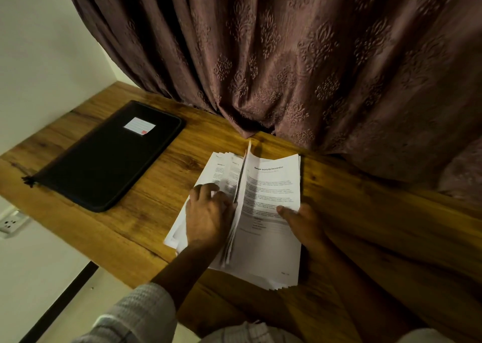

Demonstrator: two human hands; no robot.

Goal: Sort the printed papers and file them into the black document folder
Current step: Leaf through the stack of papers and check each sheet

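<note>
A stack of printed papers (pixel 271 186) lies on the wooden table (pixel 365 225), split into two piles with several sheets standing on edge between them. My left hand (pixel 208 212) lies on the left pile, its fingers against the raised sheets, which are blurred. My right hand (pixel 302 220) rests on the right pile, thumb pressing the top page, titled as internship documentation. The black document folder (pixel 104 160) lies shut and flat to the left, apart from the papers, with a white label near its far end.
A brown patterned curtain (pixel 313 68) hangs down onto the table's back edge, just behind the papers. A white wall (pixel 39 55) stands at the left, with a power socket (pixel 10 224) below the table's left edge.
</note>
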